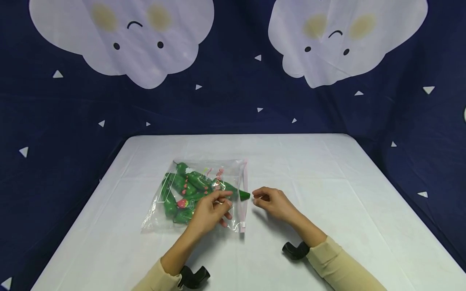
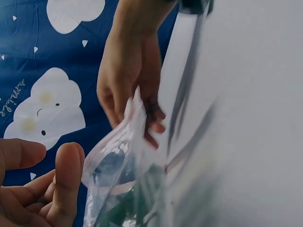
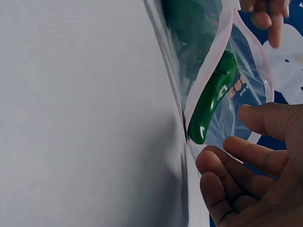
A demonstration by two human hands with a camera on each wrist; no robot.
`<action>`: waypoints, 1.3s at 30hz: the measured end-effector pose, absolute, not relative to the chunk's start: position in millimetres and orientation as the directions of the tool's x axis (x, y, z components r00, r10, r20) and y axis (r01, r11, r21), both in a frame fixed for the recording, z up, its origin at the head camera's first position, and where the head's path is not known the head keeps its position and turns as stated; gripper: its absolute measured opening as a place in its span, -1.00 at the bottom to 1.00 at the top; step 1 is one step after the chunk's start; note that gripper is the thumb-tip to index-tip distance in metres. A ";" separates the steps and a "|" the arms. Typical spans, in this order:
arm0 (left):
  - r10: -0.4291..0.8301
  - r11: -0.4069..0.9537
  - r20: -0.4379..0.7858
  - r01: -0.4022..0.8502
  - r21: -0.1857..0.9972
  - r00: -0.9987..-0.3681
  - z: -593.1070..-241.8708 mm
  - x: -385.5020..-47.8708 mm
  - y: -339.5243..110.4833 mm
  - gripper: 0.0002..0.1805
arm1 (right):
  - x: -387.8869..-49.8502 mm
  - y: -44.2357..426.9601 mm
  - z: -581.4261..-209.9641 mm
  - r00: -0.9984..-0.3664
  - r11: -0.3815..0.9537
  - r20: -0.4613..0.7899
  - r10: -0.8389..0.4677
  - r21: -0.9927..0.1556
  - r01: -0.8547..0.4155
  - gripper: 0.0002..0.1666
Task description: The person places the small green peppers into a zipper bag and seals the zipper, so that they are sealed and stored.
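Observation:
A clear zip bag [image 1: 156,224] with a pink-edged mouth lies flat and holds several glossy green peppers [image 1: 170,205]. One long green pepper [image 3: 210,101] lies at the open mouth, its tip [image 1: 245,195] poking just past the edge. My left hand [image 1: 211,211] hovers over the bag's near side, thumb and fingers apart, with nothing between them in the left wrist view. To the right of the mouth is my right hand [image 1: 273,202], fingers loosely bent and holding nothing, a short gap from the pepper's tip. Part of the peppers is hidden behind the left hand.
The white-covered table [image 1: 309,161] spreads around the bag. A white slider [image 1: 243,224] sits at the near end of the zip. Behind the table hangs a dark blue curtain [image 1: 233,117] with clouds and triangles. Black devices [image 1: 295,250] are worn at both wrists.

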State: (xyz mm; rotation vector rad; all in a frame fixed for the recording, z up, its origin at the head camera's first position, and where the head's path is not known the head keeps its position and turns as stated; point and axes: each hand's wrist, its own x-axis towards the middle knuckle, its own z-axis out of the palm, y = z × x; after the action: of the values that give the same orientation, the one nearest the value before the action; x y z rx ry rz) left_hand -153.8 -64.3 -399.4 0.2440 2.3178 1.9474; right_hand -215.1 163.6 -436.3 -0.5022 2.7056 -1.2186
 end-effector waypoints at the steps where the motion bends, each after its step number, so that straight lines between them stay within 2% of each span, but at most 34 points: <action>1: 0.204 0.148 0.009 0.040 0.988 -0.979 -401.1 -149.8 -64.8 -0.63 | -215.2 163.3 -436.4 -0.935 0.616 0.015 -0.355 -0.749 -0.246 -0.67; 6: 0.271 0.092 -0.040 -0.015 0.996 -0.962 -409.5 -131.7 -65.8 -0.62 | -215.4 161.8 -436.2 -0.936 0.606 0.025 -0.352 -0.756 -0.249 -0.66; 18: 0.321 0.021 -0.113 -0.112 0.993 -0.940 -421.9 -102.0 -70.2 -0.60 | -217.7 160.4 -439.0 -0.929 0.590 0.041 -0.369 -0.761 -0.268 -0.65; 30: 0.363 -0.049 -0.205 -0.238 0.970 -0.909 -441.7 -89.8 -75.4 -0.57 | -218.1 158.7 -439.8 -0.933 0.586 0.021 -0.360 -0.772 -0.244 -0.65; 39: 0.353 -0.095 -0.225 -0.274 0.957 -0.908 -447.0 -88.2 -75.2 -0.55 | -217.9 156.3 -442.5 -0.931 0.545 0.026 -0.364 -0.805 -0.236 -0.65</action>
State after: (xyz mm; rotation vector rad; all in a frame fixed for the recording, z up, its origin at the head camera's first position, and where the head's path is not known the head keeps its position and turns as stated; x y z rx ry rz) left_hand -88.2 -75.2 -447.0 0.0857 1.7736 2.0532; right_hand -217.9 156.3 -442.5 -0.5150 2.6321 -1.3381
